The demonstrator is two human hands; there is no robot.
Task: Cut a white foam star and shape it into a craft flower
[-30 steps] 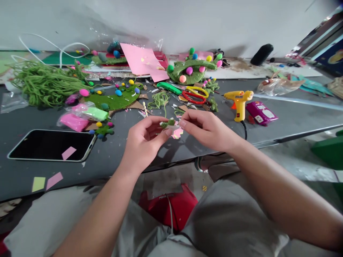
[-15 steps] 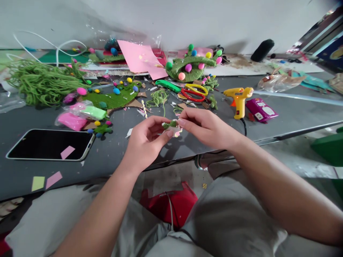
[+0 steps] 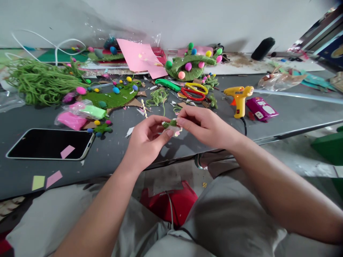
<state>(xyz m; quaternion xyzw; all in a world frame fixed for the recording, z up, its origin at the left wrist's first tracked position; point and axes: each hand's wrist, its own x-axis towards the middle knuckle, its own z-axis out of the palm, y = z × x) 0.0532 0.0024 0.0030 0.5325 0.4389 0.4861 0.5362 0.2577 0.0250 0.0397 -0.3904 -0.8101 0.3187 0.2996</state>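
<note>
Close to the table's front edge, a small green yarn-wrapped piece (image 3: 169,124) with white and pale pink-and-yellow bits is held between both hands. My left hand (image 3: 147,137) pinches it from the left, thumb below and fingers curled behind. On the other side, my right hand (image 3: 200,125) closes thumb and index finger on the piece's right end. Fingertips cover much of it, so its full shape is hidden. Just beyond lies a loose tangle of green yarn (image 3: 158,97), with one strand trailing toward the hands.
Scissors with red handles (image 3: 193,94), a yellow glue gun (image 3: 239,101) and a purple packet (image 3: 262,109) lie to the right. A phone (image 3: 50,144), a green yarn heap (image 3: 40,80) and bagged pink clay (image 3: 72,120) are left. Behind stands a green yarn-covered form (image 3: 187,73) with coloured balls.
My right fingers have shifted very slightly on the piece's right end. Both hands otherwise keep the same place and grip.
</note>
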